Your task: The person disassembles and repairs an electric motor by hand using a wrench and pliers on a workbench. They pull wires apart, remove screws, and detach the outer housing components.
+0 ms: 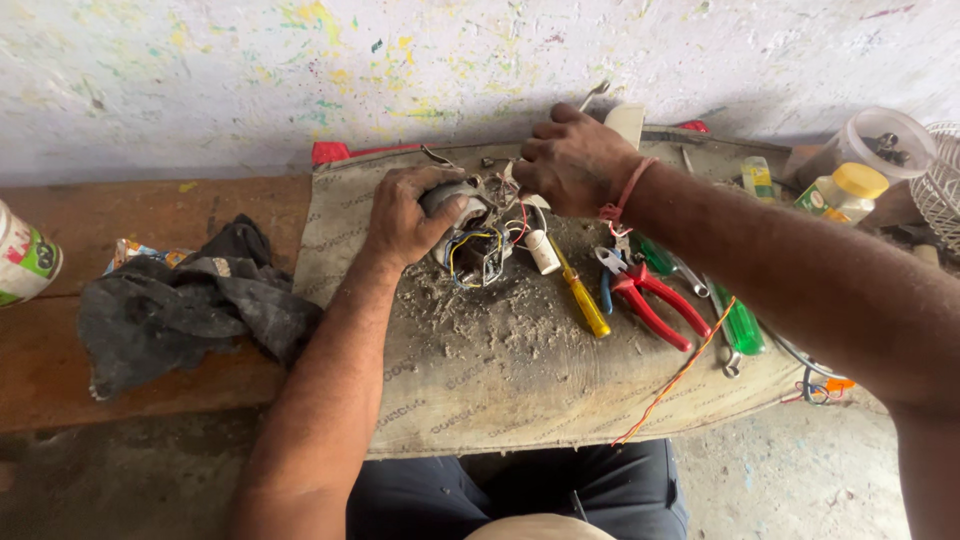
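A small grey motor (470, 240) with coloured wires and an open winding sits on a dusty sack mat (500, 370). My left hand (405, 215) grips the motor's left side. At the motor's upper right, my right hand (570, 160) is closed on its wires or a small part; what the fingers pinch is hidden. A white cylindrical capacitor (543, 251) lies just below my right hand, wired to the motor.
A yellow-handled screwdriver (582, 300), red-handled pliers (650, 300), and a green-handled screwdriver (738, 322) lie right of the motor. A dark rag (190, 305) sits on the wooden bench at left. Plastic containers (850, 185) and a wire basket (942, 185) stand far right. An orange wire (675, 380) trails across the mat.
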